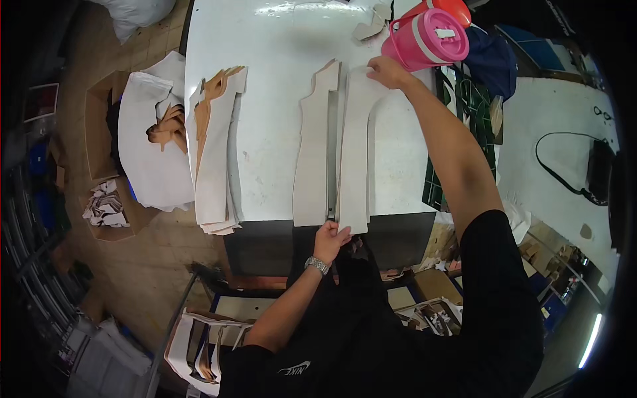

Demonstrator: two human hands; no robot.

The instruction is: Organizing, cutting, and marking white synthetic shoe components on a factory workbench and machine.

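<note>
A long pale cut panel (355,159) with a curved outline lies lengthwise on the white table, overhanging its near edge. My left hand (330,242) pinches its near end between thumb and fingers. At its far end, my right hand (390,71) has its fingers closed on the corner. Just left of it lies a similar pale panel (312,152) with a notched far end; a narrow dark gap separates the two. Farther left is an uneven stack of pale panels (217,159), some showing brown sides.
A pink lidded jug (431,41) stands beyond my right hand, with a red object (454,10) behind it. Dark green plastic crates (474,113) flank the table's right side. Left of the table are white sheets (149,146) and a cardboard box of scraps (109,209).
</note>
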